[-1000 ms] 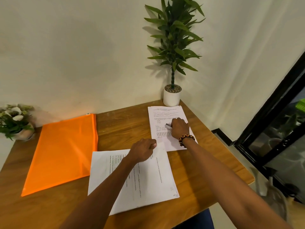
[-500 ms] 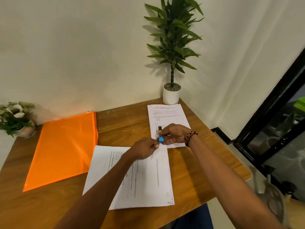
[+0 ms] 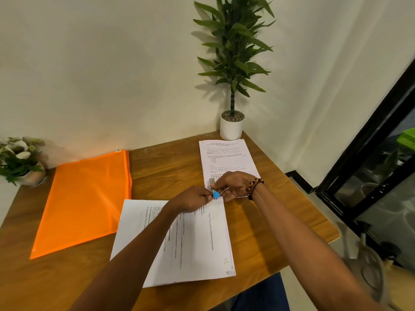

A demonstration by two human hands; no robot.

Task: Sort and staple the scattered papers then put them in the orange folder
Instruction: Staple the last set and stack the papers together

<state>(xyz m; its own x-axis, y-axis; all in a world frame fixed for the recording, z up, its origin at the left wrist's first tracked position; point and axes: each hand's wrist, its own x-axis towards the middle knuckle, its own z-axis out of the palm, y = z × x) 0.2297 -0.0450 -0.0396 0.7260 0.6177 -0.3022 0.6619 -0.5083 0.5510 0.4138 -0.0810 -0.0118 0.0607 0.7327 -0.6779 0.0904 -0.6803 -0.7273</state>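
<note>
**Small stapler held at the corner of the near paper stack**

The right hand (image 3: 235, 185), with a beaded bracelet on its wrist, holds a small stapler with a blue end and a grey metal body (image 3: 214, 190); its fingers (image 3: 226, 197) are curled around it. The left hand (image 3: 193, 202) has its fingers bent and pinches the far right corner of the near stack of white printed papers (image 3: 202, 245), touching the stapler's blue end; this stack lies on the brown wooden bench (image 3: 161, 171) in front of the person. A second stack of white printed papers (image 3: 224, 158) lies farther back on the right, partly under the right hand. The flat orange plastic folder with a zip edge (image 3: 85, 203) lies on the left of the bench, apart from both stacks; whether anything is inside it, I cannot tell. A white round pot (image 3: 231, 129) at the far corner holds small stones and a tall green plant (image 3: 233, 55); a small pot with white flowers (image 3: 20, 160) stands at the far left.
</note>
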